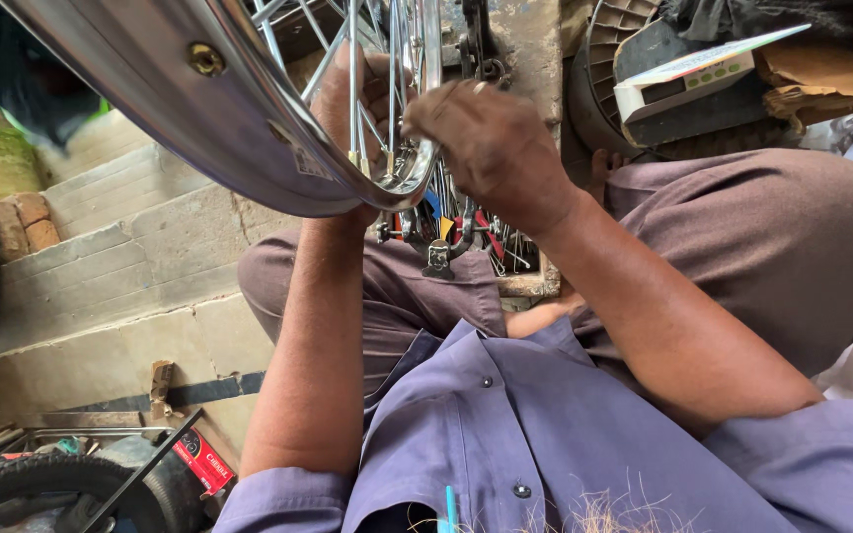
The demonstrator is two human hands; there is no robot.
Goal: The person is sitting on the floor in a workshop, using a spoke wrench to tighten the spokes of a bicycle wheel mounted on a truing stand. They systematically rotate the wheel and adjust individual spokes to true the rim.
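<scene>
head view: a shiny chrome wheel rim (pixel 249 128) with thin spokes (pixel 352 79) fills the upper left, held tilted above the person's lap. the left hand (pixel 352 99) is behind the spokes, reaching up inside the rim, its fingers partly hidden by the metal, so whether it clasps the rim or only rests against it cannot be told. the right hand (pixel 491 148) is at the rim's inner edge on the right side, fingers curled and pinched closed around something small at a spoke end; the thing itself is too hidden to name. a brass spoke nipple (pixel 206 59) shows on the rim's outer band near the top left.

below the rim, between the knees, lies a heap of hand tools (pixel 461 232) with red and blue handles on a stone ledge. the person wears brown trousers (pixel 772 237) and a purple shirt (pixel 545 424). concrete steps (pixel 120 247) run along the left, a black tyre (pixel 32 484) sits in the lower left corner, and a white digital scale (pixel 688 79) stands at the upper right.
</scene>
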